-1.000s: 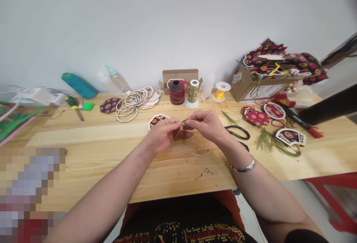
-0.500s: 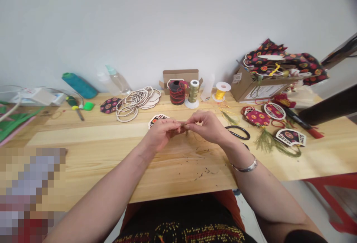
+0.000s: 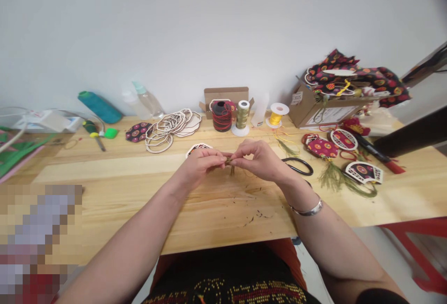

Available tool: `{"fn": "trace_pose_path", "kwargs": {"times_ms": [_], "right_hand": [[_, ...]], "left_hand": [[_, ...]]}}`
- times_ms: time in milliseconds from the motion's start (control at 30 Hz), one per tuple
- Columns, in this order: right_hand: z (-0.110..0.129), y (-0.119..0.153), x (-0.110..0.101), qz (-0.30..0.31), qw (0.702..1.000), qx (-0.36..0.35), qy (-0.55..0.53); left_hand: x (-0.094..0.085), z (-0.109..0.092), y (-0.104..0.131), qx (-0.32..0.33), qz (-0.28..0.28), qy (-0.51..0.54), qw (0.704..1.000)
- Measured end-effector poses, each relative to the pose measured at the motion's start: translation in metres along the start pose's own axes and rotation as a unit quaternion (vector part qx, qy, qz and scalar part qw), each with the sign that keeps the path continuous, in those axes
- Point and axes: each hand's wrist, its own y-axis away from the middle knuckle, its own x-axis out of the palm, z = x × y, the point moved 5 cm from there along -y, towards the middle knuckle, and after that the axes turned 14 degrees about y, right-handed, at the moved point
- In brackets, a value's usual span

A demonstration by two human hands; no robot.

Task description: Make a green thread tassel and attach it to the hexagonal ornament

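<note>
Over the middle of the table my left hand (image 3: 201, 163) and my right hand (image 3: 256, 157) meet fingertip to fingertip. Both pinch a small olive-green thread tassel (image 3: 229, 161), whose strands hang a little below the fingers; most of it is hidden. Partly behind my left hand lies a patterned ornament with a pale cut-out frame (image 3: 199, 147). Black-handled scissors (image 3: 300, 165) rest beside my right wrist, partly covered by it. Dark thread scraps (image 3: 256, 215) are scattered on the wood below my hands.
Along the wall stand a dark red thread spool (image 3: 222, 117), an olive thread spool (image 3: 242, 117) and a yellow spool (image 3: 276, 115). Pale wooden frames (image 3: 171, 129) lie at left. A cardboard box (image 3: 324, 108) of fabric and finished ornaments (image 3: 323, 147) occupy the right, near a black post (image 3: 412, 129).
My fingertips have shifted slightly, and more of the olive thread now shows between them. My left hand covers a bit more of the ornament behind it. Everything else stays put.
</note>
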Motion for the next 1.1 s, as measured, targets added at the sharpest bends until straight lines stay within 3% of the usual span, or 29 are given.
{"fn": "trace_pose_path", "kwargs": {"times_ms": [167,300,400,500,633,833,1100], "right_hand": [[-0.001,-0.001,-0.003,-0.011,1.000,0.008,-0.017],[0.000,-0.002,-0.003,-0.015,1.000,0.007,-0.008],[0.000,-0.001,-0.002,-0.012,1.000,0.007,-0.003],[-0.001,0.000,-0.002,-0.015,1.000,0.013,0.000],[-0.001,-0.001,-0.002,-0.017,0.999,0.026,-0.003],[-0.002,-0.001,-0.002,-0.008,0.999,0.047,-0.022],[-0.009,-0.003,-0.002,-0.016,0.997,0.068,-0.037]], "left_hand": [[0.000,0.000,-0.001,0.019,-0.001,0.046,0.999],[-0.002,-0.007,0.003,0.134,-0.046,0.013,0.990],[0.002,-0.007,0.005,0.175,-0.025,-0.033,0.984],[0.005,0.000,0.003,0.134,0.015,-0.007,0.991],[0.007,0.009,0.000,0.074,0.029,0.058,0.995],[0.018,0.015,0.001,0.006,0.114,0.125,0.986],[0.019,0.019,0.002,-0.077,0.073,0.143,0.984]]}}
